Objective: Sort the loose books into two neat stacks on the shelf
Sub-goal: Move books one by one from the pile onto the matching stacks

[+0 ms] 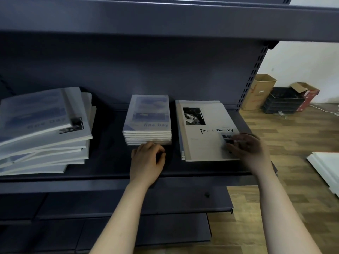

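Resting curled left hand [146,158] against blue stack [148,116]; blurred right hand [247,149] on grey stack [201,145], grip unclear

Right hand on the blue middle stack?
No, the right hand is on the grey stack; the left hand is at the blue stack.

One head-worn wide-angle view, forward and slightly down, close to the dark shelf [110,167].
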Tool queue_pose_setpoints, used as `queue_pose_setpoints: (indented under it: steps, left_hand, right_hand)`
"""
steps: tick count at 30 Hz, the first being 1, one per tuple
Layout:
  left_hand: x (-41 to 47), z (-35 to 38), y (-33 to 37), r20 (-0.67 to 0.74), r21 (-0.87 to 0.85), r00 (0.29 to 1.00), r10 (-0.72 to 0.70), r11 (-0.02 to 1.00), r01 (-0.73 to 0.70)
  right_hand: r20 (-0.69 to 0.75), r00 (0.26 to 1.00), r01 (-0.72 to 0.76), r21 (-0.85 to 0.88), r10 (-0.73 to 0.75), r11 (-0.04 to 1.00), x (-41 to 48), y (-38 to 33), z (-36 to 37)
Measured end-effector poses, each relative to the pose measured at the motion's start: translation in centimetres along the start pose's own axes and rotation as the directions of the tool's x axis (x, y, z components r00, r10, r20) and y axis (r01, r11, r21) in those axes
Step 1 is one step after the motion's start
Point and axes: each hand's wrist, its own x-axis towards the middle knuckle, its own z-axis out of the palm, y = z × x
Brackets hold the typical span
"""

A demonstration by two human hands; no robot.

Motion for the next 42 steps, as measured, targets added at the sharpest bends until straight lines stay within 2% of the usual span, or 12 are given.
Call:
queue_pose_setpoints:
  steps: [4, 7, 13, 17, 42]
  left_hand:
    - [0.0, 0.0, 0.0, -0.008, 0.005, 1.000, -0.004, 1.000, 0.004]
    - [-0.1, 0.0, 0.0, -0.014, 0.006, 1.000, -0.002, 1.000, 0.002]
    - [-0.2, 0.0, 0.1, -0.015, 0.015, 1.000, -0.002, 1.000, 0.002]
    - [-0.2, -0.1, 0.2, -0.021, 0.007, 1.000, -0.005, 1.000, 0.005]
    - [-0.1, 0.0, 0.2, -0.030, 0.013, 0.999, -0.020, 1.000, 0.020]
  right_hand:
    - [0.208, 0.976, -0.052, -0.096, 0.071, 0.994, -0.6, -0.6, -1.2]
    - [0.298, 0.952, -0.003, -0.194, 0.062, 0.981, -0.8, -0.8, -1.5]
    - [0.209, 0.977, 0.013, -0.205, 0.031, 0.979, -0.7, -0.3, -0.9]
    - [0.144, 0.989, 0.002, -0.151, 0.020, 0.989, -0.7, 0.3, -0.1]
    - [0.144, 0.989, 0.009, -0.148, 0.012, 0.989, 0.3, -0.1, 0.8]
